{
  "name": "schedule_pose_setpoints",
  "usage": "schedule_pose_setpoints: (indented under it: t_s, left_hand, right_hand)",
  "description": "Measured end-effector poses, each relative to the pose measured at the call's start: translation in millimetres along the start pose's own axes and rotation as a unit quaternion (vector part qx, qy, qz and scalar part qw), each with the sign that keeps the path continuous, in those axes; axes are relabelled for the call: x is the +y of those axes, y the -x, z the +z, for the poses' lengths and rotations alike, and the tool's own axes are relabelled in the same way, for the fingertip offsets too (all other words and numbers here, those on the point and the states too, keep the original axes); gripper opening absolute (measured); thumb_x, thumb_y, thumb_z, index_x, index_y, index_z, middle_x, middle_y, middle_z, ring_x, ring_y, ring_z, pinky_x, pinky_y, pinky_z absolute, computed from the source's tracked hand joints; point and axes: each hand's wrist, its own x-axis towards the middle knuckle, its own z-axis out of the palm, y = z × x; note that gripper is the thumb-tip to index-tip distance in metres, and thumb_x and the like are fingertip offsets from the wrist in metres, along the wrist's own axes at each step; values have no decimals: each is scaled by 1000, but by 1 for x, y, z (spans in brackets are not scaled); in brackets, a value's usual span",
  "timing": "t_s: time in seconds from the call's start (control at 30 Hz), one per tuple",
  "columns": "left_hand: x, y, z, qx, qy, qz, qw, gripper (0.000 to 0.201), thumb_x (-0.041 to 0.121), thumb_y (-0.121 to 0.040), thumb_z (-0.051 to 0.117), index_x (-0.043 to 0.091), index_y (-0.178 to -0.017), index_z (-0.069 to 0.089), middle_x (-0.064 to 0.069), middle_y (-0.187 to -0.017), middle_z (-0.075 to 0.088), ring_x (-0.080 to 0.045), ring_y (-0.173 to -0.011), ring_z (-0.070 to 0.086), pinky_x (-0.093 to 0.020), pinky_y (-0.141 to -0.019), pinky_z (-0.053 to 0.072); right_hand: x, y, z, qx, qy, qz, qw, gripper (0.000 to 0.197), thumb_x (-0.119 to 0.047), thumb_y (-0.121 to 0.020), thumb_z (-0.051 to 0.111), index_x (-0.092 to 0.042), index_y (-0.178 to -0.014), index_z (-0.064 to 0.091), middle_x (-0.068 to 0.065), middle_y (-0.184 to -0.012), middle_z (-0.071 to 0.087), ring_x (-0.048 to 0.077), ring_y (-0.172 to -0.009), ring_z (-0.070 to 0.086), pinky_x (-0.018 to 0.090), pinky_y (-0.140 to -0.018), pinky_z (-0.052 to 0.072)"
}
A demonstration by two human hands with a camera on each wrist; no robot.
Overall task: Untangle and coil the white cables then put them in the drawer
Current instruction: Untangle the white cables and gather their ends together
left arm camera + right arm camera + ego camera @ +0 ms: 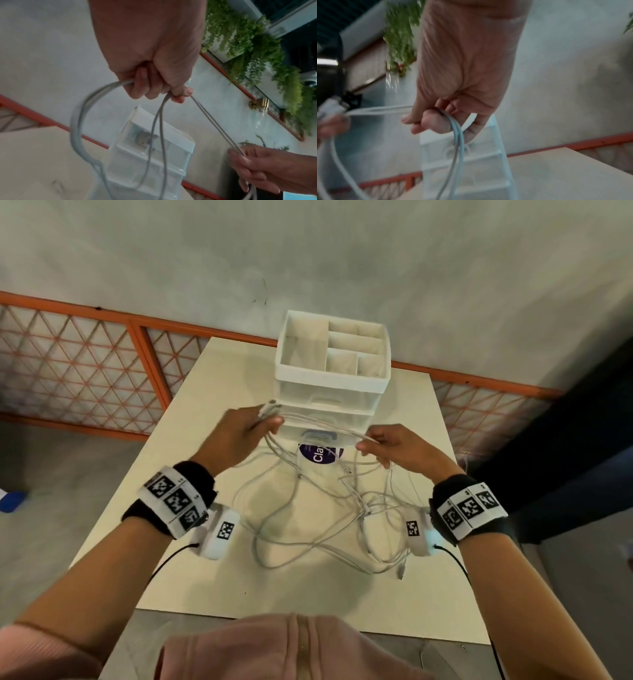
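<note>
I see a pale tabletop (212,559) bearing a white drawer unit (332,392) at its far edge, its drawers shut, with the white cables (308,518) in a loose tangle in front of it. Above the tangle, my left hand (239,436) has its fingers (147,88) curled round several strands near a plug. My right hand (397,446) pinches the same strands, stretched between both hands.

Both hands raised, fingers curled.
Left hand (239,433) grips with a closed fist; right hand (397,448) pinches between thumb and fingers (428,121). Forearms reach forward, wrists banded.
</note>
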Motion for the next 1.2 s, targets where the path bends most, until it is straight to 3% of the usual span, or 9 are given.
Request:
schedule_pose_setpoints:
  t_s: [0.07,0.23,0.4,0.5,0.6,0.83,0.93,1.07,1.2]
  left_hand:
    - [-4,1,-8,15,-39,33,999,37,44,-90,45,13,-77,60,0,-63,60,-7,-57,52,-15,-58,35]
    - [-15,-2,-24,151,-7,2,988,23,20,-96,51,7,-81,62,-8,-71,60,-12,-63,48,-6,-59,34]
    - [-33,1,-34,116,-84,0,990,34,35,-95,49,8,-79,61,2,-55,49,-10,-48,47,-27,-51,34]
    - [-46,10,-26,117,-111,4,987,42,44,-91,43,9,-82,63,1,-61,52,-32,-58,57,-36,-53,43]
    - [-56,10,-27,119,-121,2,985,37,41,-92,45,9,-83,62,5,-63,50,-32,-62,59,-35,-54,43]
    - [-64,3,-28,117,-154,-40,980,36,40,-92,47,9,-82,61,-4,-56,51,-34,-53,52,-37,-48,40]
    - [-69,-1,-24,107,-170,-55,978,31,36,-94,50,8,-84,62,5,-54,44,-28,-51,48,-30,-49,32]
    - [-77,-7,-16,96,-181,-67,976,38,44,-91,46,12,-80,63,-10,-60,62,-36,-57,58,-35,-49,41]
    - [-74,-18,1,54,-197,-80,976,39,46,-93,46,14,-81,65,-13,-69,68,-38,-65,63,-35,-53,43]
  right_hand:
    - [20,-2,1,-3,-1,19,1000,26,-22,-89,64,-2,-74,59,-8,-54,61,1,-51,56,14,-61,44]
    - [67,-12,9,-25,120,71,990,29,-35,-91,59,-13,-73,62,12,-83,67,24,-82,62,33,-78,42]
    - [112,-11,14,33,178,126,975,20,-37,-90,59,-30,-72,64,-6,-90,64,19,-93,58,45,-97,41]
    - [110,-19,7,153,121,98,976,8,-22,-81,72,-15,-78,73,-4,-77,51,21,-83,54,22,-78,43]
    - [91,-25,-12,191,89,85,974,13,-21,-87,66,-12,-78,71,4,-80,49,23,-71,54,18,-63,43]
    - [57,-34,-46,279,146,29,949,28,-33,-92,57,-8,-83,65,6,-88,47,10,-60,42,22,-61,28]
    - [68,-44,-50,287,159,47,943,24,-30,-89,63,-6,-91,65,5,-94,46,21,-68,50,29,-71,39]
    - [104,-54,-37,255,139,82,953,7,-5,-88,62,-7,-94,64,14,-95,53,35,-77,65,26,-64,51]
    - [117,-63,2,218,63,92,970,12,-3,-88,60,-6,-100,60,14,-94,60,26,-76,65,35,-65,57]
